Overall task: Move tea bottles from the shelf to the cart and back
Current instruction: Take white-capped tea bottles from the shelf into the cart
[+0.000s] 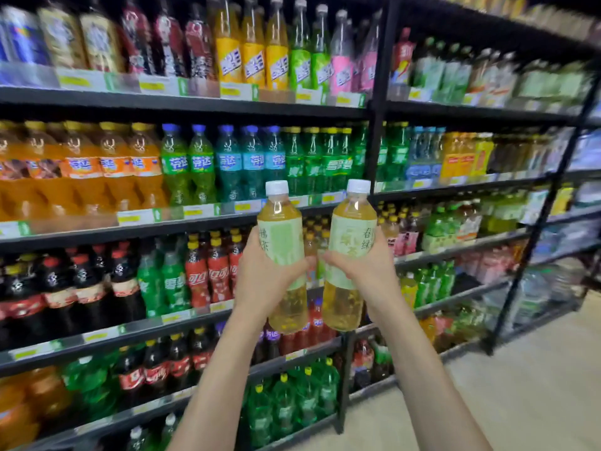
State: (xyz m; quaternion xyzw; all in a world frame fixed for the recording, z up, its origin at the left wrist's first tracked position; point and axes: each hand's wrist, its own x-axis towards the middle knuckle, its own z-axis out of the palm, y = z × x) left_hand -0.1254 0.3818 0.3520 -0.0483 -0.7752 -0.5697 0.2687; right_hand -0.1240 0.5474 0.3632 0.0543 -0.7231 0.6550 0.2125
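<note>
Shelving [195, 105] is filling most of the view: black tiers packed with soda bottles, price tags running along the edges. Pale floor [520, 369] is showing at lower right. No cart is appearing anywhere, so I am not able to say which leg of the task this is.

Both arms are reaching forward in front of the middle tiers. The left grip [260, 284] is wrapping around the label band of the left tea bottle [281, 229]. The right grip [367, 271] is clasping the right tea bottle [349, 239] the same way, fingers curling over the label. Both bottles are hanging in the air, off the shelf, just beside each other with a narrow gap between them. They are close to upright, tops leaning a little apart. White caps [277, 187] are sitting on both, and yellow tea is filling them nearly to the neck.

Judgement for the carry: I am treating these as full, smooth plastic, likely to slip if held loosely. I am favouring a hold at the label middle, not the neck, with the bottles apart so they are not knocking. For the cart, I am advising finding the basket first, then lowering base-first, one at a time. For the shelf, I am advising setting bases on the tier edge and sliding in upright, minding the neighbouring bottles.
</note>
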